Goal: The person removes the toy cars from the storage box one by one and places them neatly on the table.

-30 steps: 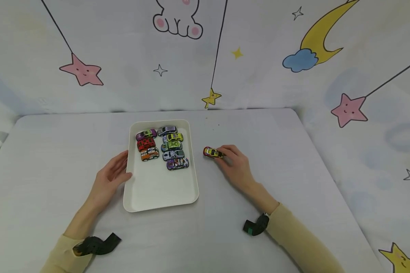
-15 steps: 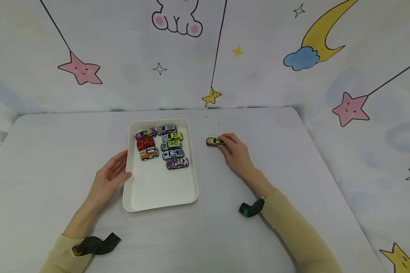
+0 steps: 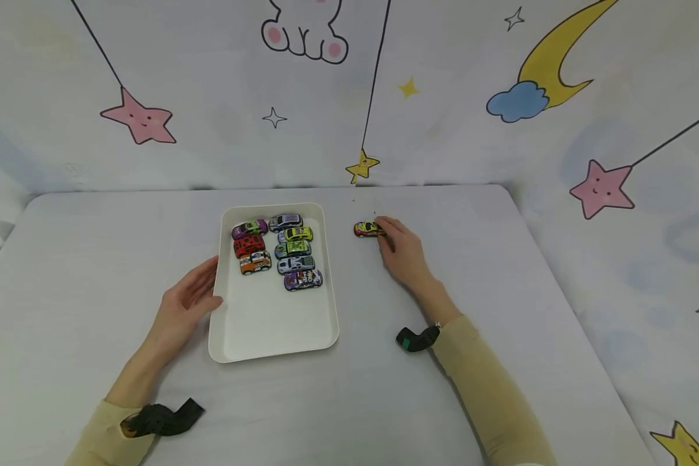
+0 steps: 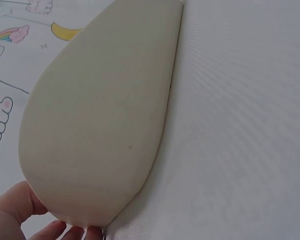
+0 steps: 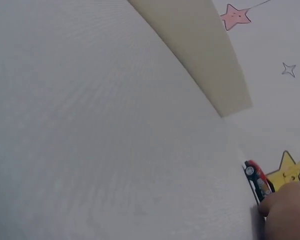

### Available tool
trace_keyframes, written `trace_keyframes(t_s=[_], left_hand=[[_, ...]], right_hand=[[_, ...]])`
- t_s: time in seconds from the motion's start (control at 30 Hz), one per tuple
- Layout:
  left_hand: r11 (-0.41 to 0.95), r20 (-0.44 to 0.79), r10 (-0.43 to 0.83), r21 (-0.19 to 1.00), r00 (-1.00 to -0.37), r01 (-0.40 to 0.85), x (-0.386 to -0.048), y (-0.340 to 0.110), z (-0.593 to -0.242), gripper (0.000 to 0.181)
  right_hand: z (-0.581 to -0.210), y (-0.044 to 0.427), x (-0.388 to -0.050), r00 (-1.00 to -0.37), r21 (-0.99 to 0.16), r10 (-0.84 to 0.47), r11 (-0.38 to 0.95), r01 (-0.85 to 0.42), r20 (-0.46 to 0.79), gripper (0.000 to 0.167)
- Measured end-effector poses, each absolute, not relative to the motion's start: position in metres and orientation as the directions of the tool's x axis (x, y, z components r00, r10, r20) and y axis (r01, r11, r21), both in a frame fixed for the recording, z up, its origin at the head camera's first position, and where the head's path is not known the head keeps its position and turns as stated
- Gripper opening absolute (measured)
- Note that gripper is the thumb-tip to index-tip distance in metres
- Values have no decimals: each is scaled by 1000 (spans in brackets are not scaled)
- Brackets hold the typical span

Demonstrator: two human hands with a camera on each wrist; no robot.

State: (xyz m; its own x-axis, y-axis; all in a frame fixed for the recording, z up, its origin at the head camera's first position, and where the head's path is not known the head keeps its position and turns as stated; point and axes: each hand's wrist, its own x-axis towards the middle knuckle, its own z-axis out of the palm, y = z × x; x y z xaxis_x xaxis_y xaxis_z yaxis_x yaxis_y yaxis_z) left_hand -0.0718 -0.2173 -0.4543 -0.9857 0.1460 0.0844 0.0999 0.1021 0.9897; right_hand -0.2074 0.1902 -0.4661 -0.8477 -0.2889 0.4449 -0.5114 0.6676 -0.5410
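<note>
My right hand pinches a small red-and-yellow toy car between thumb and finger on the table, right of the tray's upper end. In the right wrist view the toy car seems to be on its wheels on the white cloth, its rear covered by the fingers. At the left side of a white tray, my left hand holds the edge, thumb at the rim and fingers along the outer wall. Several toy cars stand in two columns in the tray's upper part, such as a red one and a purple one.
A white cloth covers the table, whose far edge meets a printed backdrop. Dark straps with camera mounts sit on both wrists. The tray's lower half shows its bare floor.
My right hand has slid the toy car away from me along the table, toward the far edge and slightly right. The left hand and the tray stay nearly in place.
</note>
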Motion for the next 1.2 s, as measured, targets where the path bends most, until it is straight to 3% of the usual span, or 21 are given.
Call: trace_keyframes(t_s=[0.77,1.2], left_hand=[[66,98,171,992,-980,110,-77,-224,-457,66],[82,91,160,991,-983,105,-75,-223,-460,65]], right_hand=[[-466,194,-221,-880,-605,-223,654,-454,419,37],[-467,198,-216,-928,-680,-188,637,-364,321,41]])
